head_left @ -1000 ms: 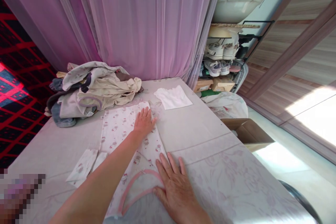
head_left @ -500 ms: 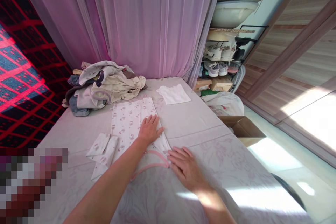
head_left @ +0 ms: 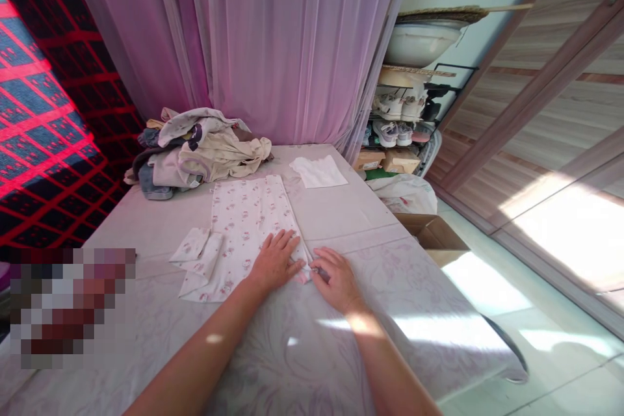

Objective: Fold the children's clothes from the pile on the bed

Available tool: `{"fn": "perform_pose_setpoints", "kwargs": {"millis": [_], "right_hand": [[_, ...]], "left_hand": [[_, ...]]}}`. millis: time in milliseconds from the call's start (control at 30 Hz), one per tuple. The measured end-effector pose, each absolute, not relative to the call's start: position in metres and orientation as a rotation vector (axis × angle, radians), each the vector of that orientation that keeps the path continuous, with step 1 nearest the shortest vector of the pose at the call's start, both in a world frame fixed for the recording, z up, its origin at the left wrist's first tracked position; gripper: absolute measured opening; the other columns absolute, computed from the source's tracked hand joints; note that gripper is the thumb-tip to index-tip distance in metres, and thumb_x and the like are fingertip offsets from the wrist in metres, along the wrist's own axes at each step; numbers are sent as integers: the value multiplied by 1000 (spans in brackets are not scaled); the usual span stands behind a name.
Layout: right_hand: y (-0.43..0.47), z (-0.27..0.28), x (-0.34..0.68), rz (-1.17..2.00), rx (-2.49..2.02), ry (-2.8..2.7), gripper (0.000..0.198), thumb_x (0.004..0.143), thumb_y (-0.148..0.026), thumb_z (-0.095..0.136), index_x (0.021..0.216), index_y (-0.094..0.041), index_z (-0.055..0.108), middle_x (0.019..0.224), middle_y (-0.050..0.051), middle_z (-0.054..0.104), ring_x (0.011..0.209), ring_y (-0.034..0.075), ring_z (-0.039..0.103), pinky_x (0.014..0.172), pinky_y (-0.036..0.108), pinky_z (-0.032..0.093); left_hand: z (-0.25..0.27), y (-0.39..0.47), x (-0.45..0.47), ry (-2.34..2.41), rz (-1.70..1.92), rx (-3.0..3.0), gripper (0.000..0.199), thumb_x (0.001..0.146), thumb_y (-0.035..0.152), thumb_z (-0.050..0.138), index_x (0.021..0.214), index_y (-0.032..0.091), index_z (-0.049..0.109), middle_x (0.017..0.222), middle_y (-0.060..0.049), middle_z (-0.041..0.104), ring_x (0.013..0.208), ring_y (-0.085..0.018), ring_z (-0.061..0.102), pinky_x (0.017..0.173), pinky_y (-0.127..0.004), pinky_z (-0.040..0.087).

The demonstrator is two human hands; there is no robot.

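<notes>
A white child's shirt [head_left: 244, 218] with a small pink-and-grey print lies flat on the cloth-covered surface [head_left: 287, 351]. One sleeve is folded back in layers at its left side. My left hand [head_left: 275, 261] rests palm down on the shirt's near right part, fingers stretched out. At the shirt's near right corner, my right hand [head_left: 337, 281] has thumb and forefinger closed on the edge of the fabric. A bit of the pink neckline trim [head_left: 304, 277] shows between the hands; the rest of it is out of sight.
A heap of clothes [head_left: 205, 149] sits at the back left, and a folded white cloth [head_left: 319, 171] at the back right. Purple curtains [head_left: 277, 45] hang behind. Right of the surface are a cardboard box [head_left: 433, 234] and a shoe rack [head_left: 402, 123].
The pink neckline, spread out toward me before, is now folded in and mostly hidden. My right hand has gone from lying flat beside it to pinching the shirt's corner. My left hand stays flat.
</notes>
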State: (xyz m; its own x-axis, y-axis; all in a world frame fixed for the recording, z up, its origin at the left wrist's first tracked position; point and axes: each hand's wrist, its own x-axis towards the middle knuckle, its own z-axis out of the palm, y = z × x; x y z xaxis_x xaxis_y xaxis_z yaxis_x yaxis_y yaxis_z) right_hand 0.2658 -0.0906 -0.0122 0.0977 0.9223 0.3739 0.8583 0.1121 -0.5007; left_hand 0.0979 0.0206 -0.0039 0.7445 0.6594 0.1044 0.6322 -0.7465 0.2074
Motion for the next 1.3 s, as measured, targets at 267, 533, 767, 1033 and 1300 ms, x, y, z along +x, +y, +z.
{"fn": "perform_pose_setpoints", "kwargs": {"millis": [267, 533, 767, 1033, 1300], "right_hand": [[-88, -14, 268, 136, -1737, -1711, 18, 83, -21, 53, 78, -24, 69, 113, 6, 69, 115, 23, 57, 100, 43, 40], [-52, 2, 259, 112, -1636, -1635, 32, 93, -31, 41, 101, -22, 70, 113, 8, 69, 110, 20, 60, 99, 35, 44], [-40, -7, 253, 79, -1890, -1656, 48, 96, -30, 31, 78, -23, 75, 108, 8, 71, 116, 24, 56, 103, 42, 39], [7, 37, 212, 36, -1800, -1884, 29, 92, -28, 45, 87, -24, 72, 103, 4, 72, 109, 21, 58, 95, 34, 39], [121, 66, 124, 314, -1984, -1990, 26, 92, -32, 43, 100, -27, 67, 99, 1, 72, 91, 17, 64, 75, 25, 41]], "left_hand": [[-4, 18, 102, 1064, 315, 2805, 67, 86, 62, 48, 141, 23, 45, 150, -9, 40, 140, -30, 31, 115, -53, 22], [4, 9, 106, 1105, 279, 2757, 76, 81, 67, 50, 142, 22, 43, 151, -10, 39, 141, -31, 30, 115, -54, 20], [26, 26, 27, 1389, 488, 2735, 49, 90, 43, 49, 134, 23, 51, 148, -9, 44, 139, -28, 33, 115, -50, 21], [10, 63, -80, 2189, 447, 2136, 56, 88, 52, 45, 125, 12, 54, 145, -19, 44, 136, -35, 35, 109, -55, 26], [-6, 61, -84, 1963, 800, 2022, 23, 88, 39, 44, 93, 22, 58, 114, -6, 68, 117, -26, 56, 108, -51, 25]]}}
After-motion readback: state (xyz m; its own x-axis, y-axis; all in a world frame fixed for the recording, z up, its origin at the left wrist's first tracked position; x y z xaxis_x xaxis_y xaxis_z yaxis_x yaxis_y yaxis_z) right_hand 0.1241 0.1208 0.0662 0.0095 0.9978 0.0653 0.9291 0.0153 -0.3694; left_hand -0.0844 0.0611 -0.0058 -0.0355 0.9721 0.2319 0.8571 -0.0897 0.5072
